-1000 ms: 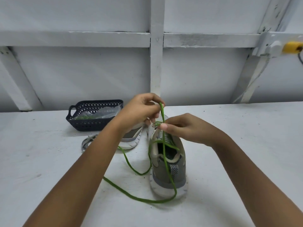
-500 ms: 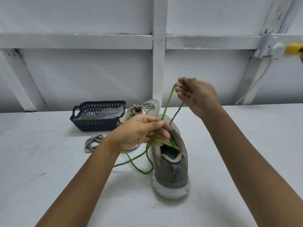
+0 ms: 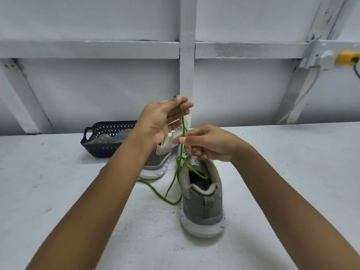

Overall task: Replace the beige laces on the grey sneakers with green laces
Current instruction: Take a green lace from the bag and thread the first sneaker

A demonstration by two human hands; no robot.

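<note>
While the right hand (image 3: 206,143) had dropped to pinch the green lace (image 3: 181,114) just above the near grey sneaker (image 3: 202,193), the left hand (image 3: 161,119) had risen, pinching its tip, so threading looked mid-way.

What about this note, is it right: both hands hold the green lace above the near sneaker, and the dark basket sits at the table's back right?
One error: the head view shows the dark basket at the back left of the table, not the back right. The rest stands: the left hand and right hand both hold the green lace above the near sneaker.
</note>
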